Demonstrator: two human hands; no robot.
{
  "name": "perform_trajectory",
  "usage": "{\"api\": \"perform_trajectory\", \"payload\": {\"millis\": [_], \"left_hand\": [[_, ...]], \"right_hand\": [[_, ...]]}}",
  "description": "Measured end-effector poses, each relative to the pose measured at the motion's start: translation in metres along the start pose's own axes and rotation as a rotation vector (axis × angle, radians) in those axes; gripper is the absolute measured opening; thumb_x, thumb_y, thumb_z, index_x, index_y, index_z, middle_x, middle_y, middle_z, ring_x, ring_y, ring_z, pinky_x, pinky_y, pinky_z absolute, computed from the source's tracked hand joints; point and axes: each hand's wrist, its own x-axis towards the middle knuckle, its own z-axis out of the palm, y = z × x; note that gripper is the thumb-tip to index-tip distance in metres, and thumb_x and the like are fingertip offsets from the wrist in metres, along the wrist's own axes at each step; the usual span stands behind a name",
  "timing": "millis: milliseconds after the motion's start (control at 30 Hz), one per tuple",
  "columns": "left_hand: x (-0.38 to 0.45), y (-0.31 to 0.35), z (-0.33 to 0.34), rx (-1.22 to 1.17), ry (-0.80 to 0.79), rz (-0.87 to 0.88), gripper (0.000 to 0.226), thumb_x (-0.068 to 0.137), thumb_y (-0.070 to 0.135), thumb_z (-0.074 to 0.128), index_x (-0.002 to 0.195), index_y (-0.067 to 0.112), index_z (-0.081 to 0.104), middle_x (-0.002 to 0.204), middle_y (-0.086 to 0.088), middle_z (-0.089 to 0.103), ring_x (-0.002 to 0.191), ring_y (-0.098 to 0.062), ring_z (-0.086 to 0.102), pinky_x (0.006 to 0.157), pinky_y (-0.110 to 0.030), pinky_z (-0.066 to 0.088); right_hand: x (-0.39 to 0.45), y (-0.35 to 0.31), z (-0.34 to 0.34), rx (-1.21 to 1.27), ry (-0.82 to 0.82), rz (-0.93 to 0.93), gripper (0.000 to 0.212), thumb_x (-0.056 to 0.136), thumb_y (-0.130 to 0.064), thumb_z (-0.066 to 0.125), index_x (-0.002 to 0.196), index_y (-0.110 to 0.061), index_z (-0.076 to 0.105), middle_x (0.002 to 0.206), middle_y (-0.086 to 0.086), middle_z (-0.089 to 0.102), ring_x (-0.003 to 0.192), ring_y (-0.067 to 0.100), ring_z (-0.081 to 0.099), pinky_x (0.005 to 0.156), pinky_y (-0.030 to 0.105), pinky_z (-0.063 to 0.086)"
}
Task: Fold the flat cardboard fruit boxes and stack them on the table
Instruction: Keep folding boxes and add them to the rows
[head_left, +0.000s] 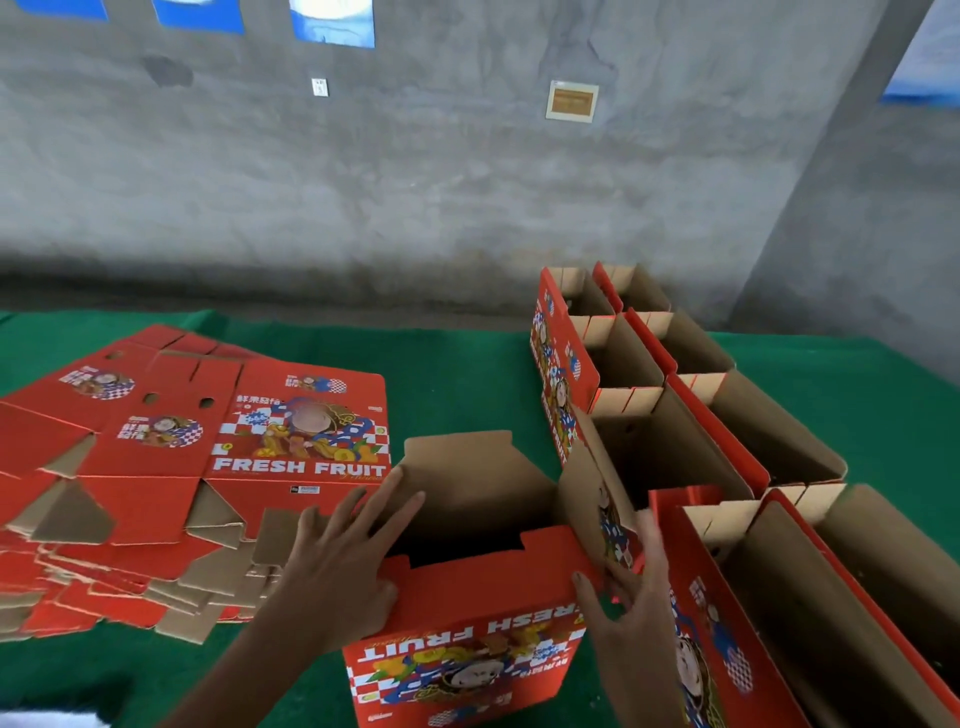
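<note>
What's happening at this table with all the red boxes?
A person is folding flat fruit boxes into shape. Both hands press on one half-formed box: the left hand on its left side, the right hand on its right. A pile of flat boxes lies to the left on the green table, and finished open boxes stand in rows on the right.

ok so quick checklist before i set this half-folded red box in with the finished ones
1. Both hands on the box: ok. Left hand presses the left side of the half-folded red cardboard fruit box; right hand touches its right end.
2. Box opened into shape: ok, brown inside shows.
3. Top flaps settled: not ok, the brown back flap stands up.
4. Bottom locked: cannot tell, hidden.
5. Row of folded red open-topped boxes standing on the green table cloth: ok.
6. Stack of flat red cardboard blanks out of the way: ok, on the left.
</note>
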Motion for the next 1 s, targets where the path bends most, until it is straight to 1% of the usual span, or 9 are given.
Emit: {"api": "perform_trajectory", "payload": {"millis": [133,200,267,400,533,667,800,900,1000], "left_hand": [[0.012,0.008,0.004,0.086,-0.026,-0.032,0.098,0.083,0.05,0.034,0.151,0.036,-0.035,0.163,0.011,-0.035,0.158,-0.024,-0.001,0.116,-0.059,0.014],[0.011,0.011,0.006,0.078,0.054,-0.08,0.095,0.086,0.049,0.037,0.159,0.031,-0.021,0.166,0.01,-0.026,0.158,-0.024,0.007,0.119,-0.064,0.01],[0.008,0.017,0.005,0.072,0.237,-0.17,0.093,0.085,0.048,0.046,0.165,0.024,0.006,0.171,0.002,-0.007,0.158,-0.028,0.014,0.12,-0.07,0.003],[0.002,0.027,0.004,-0.122,0.581,-0.408,0.113,0.068,0.026,0.083,0.162,0.01,0.023,0.17,-0.022,0.005,0.156,-0.045,0.001,0.121,-0.068,0.0],[-0.005,0.032,0.015,-0.473,0.873,-0.269,0.104,0.076,-0.011,0.074,0.162,0.011,0.02,0.171,-0.013,-0.005,0.159,-0.031,0.002,0.115,-0.061,0.031],[-0.008,0.03,0.025,-0.587,0.825,-0.115,0.086,0.088,-0.002,0.069,0.16,0.013,0.024,0.17,-0.008,0.009,0.141,-0.028,0.048,0.095,-0.042,0.058],[-0.014,0.03,0.037,-0.569,0.599,-0.025,0.028,0.098,0.039,0.064,0.125,0.039,0.055,0.125,0.017,0.06,0.099,0.013,0.059,0.074,-0.019,0.06],[-0.008,0.028,0.038,-0.559,0.543,0.002,0.019,0.097,0.018,0.07,0.11,0.031,0.07,0.109,0.016,0.069,0.095,0.006,0.064,0.079,-0.025,0.059],[0.006,0.025,0.028,-0.679,0.494,-0.136,0.037,0.1,0.007,0.06,0.13,0.028,0.06,0.122,0.007,0.065,0.096,-0.005,0.066,0.078,-0.023,0.055]], "right_hand": [[0.013,0.003,-0.001,-0.099,-0.173,-0.007,0.075,0.098,-0.008,0.065,0.148,-0.055,0.033,0.146,-0.028,0.044,0.142,0.014,0.045,0.115,0.048,0.045],[0.015,0.007,-0.002,-0.368,-0.253,-0.237,0.05,0.099,0.0,0.06,0.131,-0.039,0.063,0.141,-0.025,0.051,0.142,0.009,0.043,0.12,0.028,0.031],[0.017,0.012,0.001,-0.521,-0.218,-0.354,0.033,0.098,-0.001,0.059,0.118,-0.021,0.075,0.138,-0.015,0.058,0.137,0.006,0.042,0.121,0.034,0.031],[0.02,0.001,0.015,-0.69,-0.152,-0.364,0.037,0.1,-0.032,0.052,0.13,-0.02,0.07,0.127,-0.007,0.062,0.124,0.012,0.046,0.106,0.042,0.046],[0.04,-0.013,0.027,-0.918,-0.226,-0.354,0.052,0.102,-0.05,0.048,0.152,-0.037,0.046,0.135,-0.009,0.052,0.128,0.016,0.04,0.109,0.034,0.038],[0.073,-0.024,0.039,-1.017,-0.406,-0.304,0.069,0.098,-0.048,0.051,0.16,-0.045,0.02,0.145,-0.01,0.052,0.124,0.017,0.05,0.106,0.039,0.046],[0.091,-0.027,0.054,-0.989,-0.457,-0.312,0.066,0.098,-0.045,0.05,0.159,-0.044,0.025,0.143,-0.007,0.057,0.117,0.018,0.062,0.095,0.036,0.05],[0.093,-0.022,0.061,-0.896,-0.326,-0.302,0.057,0.103,-0.038,0.051,0.157,-0.038,0.032,0.128,-0.007,0.068,0.107,0.01,0.067,0.091,0.031,0.052],[0.089,-0.019,0.064,-0.735,-0.207,-0.212,0.079,0.1,-0.029,0.064,0.163,-0.025,0.016,0.144,0.001,0.057,0.115,0.015,0.066,0.097,0.037,0.054]]}}
